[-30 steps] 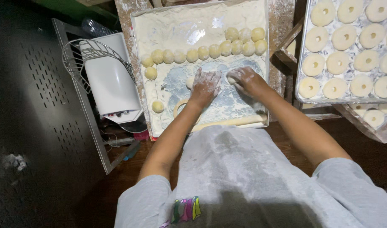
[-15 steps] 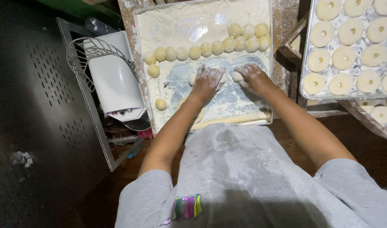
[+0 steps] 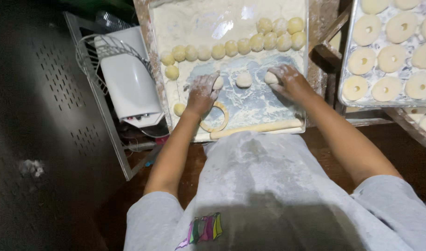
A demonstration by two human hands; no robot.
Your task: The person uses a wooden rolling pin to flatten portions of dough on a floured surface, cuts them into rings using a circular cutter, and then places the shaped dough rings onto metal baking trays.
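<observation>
2 dough balls point(image 3: 218, 82) half-hidden under fingers point(image 3: 208, 86)

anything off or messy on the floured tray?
Nothing damaged. Two dough balls and sit apart from the main row, near the tray's left edge. Flour coats both the left hand and the right hand.

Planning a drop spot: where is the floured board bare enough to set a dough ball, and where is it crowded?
Bare: far end of the floured board, beyond the row of dough balls; also the strip between right hand and rolling pin. Crowded: around left hand, the ring cutter, and the doughnut tray.
</observation>
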